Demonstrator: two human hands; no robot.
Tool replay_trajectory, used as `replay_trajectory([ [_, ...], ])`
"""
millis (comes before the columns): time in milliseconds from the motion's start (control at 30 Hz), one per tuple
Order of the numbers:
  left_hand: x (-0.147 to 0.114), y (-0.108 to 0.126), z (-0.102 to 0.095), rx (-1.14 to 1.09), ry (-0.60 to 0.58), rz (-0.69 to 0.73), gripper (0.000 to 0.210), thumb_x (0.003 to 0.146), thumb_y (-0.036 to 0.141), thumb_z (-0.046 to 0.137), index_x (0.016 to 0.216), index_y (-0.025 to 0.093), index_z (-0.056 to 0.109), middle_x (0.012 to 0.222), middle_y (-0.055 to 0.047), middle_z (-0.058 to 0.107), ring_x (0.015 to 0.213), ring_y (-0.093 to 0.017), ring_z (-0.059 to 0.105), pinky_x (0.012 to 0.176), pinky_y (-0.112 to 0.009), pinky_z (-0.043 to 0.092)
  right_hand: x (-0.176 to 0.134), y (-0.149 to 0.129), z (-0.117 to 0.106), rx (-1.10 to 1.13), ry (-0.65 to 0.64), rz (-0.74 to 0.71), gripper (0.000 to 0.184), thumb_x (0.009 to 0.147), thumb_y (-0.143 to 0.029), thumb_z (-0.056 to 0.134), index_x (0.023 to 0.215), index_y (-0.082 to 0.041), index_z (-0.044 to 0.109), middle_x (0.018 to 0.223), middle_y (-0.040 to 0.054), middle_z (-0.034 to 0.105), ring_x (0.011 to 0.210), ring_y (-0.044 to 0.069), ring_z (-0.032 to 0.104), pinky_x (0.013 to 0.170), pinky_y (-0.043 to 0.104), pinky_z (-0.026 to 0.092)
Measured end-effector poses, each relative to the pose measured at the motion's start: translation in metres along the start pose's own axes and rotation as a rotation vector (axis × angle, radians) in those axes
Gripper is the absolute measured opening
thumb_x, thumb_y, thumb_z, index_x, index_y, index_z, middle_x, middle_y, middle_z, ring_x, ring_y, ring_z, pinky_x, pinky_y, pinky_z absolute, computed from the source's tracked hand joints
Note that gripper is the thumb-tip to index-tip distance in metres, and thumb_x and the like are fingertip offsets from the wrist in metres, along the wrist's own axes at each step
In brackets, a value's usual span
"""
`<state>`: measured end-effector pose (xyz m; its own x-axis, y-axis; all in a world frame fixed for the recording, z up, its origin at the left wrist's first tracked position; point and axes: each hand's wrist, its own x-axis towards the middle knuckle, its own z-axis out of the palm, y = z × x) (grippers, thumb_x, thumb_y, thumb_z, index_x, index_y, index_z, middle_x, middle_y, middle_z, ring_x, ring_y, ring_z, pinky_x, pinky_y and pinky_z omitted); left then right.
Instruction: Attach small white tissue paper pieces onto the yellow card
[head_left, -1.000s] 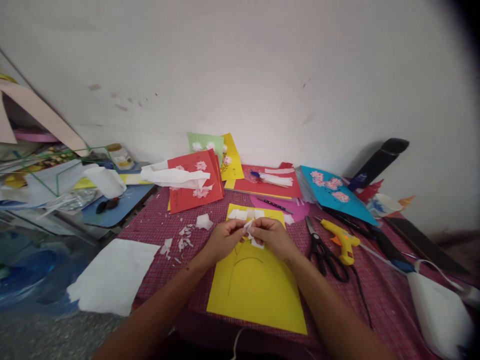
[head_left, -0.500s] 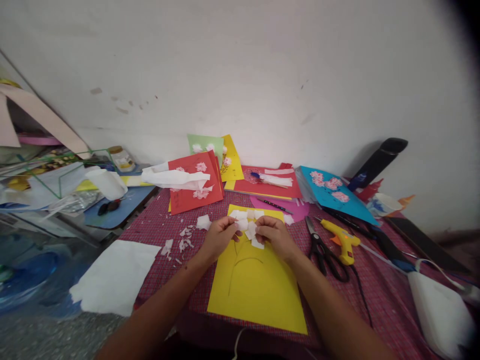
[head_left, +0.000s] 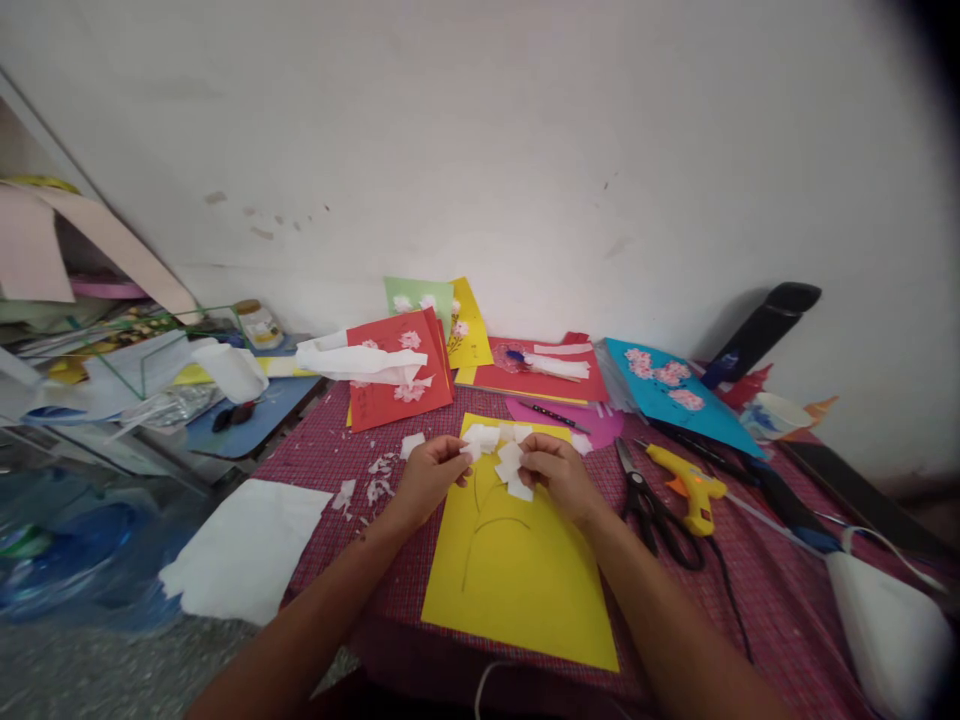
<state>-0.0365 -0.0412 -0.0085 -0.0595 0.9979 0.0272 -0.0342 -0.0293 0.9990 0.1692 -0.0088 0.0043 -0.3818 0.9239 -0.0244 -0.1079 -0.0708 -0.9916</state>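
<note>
A yellow sheet of card with dark curved lines drawn on it lies on the table in front of me. Several small white paper pieces are gathered over its upper part. My left hand pinches a small piece of thin white paper at the left of this cluster. On the other side, my right hand has thumb and fingers closed on the edge of another white paper piece. Both hands hover above the card's top half; the fingers partly hide the pieces they hold.
Black-handled scissors and a yellow glue gun lie to the right. Behind stand a red card with paper flowers and a blue card. A white sheet hangs over the left edge, near paper scraps.
My hands have drawn slightly apart, the left with its white paper piece moving away from the right. The whole view has shifted a little.
</note>
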Motion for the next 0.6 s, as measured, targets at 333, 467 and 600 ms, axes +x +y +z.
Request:
replay_trajectory([
  [333, -0.008, 0.007, -0.011, 0.139, 0.002, 0.078, 0.014, 0.074, 0.028, 0.062, 0.083, 0.017, 0.065, 0.069, 0.000, 0.062, 0.059, -0.010, 0.056, 0.056, -0.021, 0.044, -0.002, -0.004, 0.002, 0.004, -0.028, -0.014, 0.005, 0.066, -0.017, 0.056, 0.063, -0.017, 0.053, 0.051, -0.0016, 0.054, 0.046, 0.010, 0.045, 0.047, 0.023, 0.030],
  [467, 0.008, 0.021, -0.047, 0.174, 0.088, 0.074, 0.022, 0.074, 0.032, 0.061, 0.091, 0.018, 0.063, 0.066, 0.002, 0.061, 0.052, -0.009, 0.052, 0.050, -0.020, 0.040, -0.002, -0.004, 0.002, -0.008, -0.023, -0.016, 0.004, 0.067, -0.017, 0.055, 0.063, -0.017, 0.053, 0.051, -0.0020, 0.054, 0.046, 0.010, 0.044, 0.047, 0.023, 0.030],
  [600, 0.030, 0.027, -0.083, 0.355, 0.056, -0.035, 0.031, 0.071, 0.031, 0.062, 0.098, 0.016, 0.061, 0.075, -0.001, 0.064, 0.052, -0.010, 0.053, 0.048, -0.020, 0.039, -0.002, -0.002, 0.002, -0.024, -0.029, -0.017, 0.004, 0.068, -0.016, 0.055, 0.065, -0.017, 0.054, 0.051, -0.0024, 0.054, 0.046, 0.010, 0.044, 0.047, 0.023, 0.030],
])
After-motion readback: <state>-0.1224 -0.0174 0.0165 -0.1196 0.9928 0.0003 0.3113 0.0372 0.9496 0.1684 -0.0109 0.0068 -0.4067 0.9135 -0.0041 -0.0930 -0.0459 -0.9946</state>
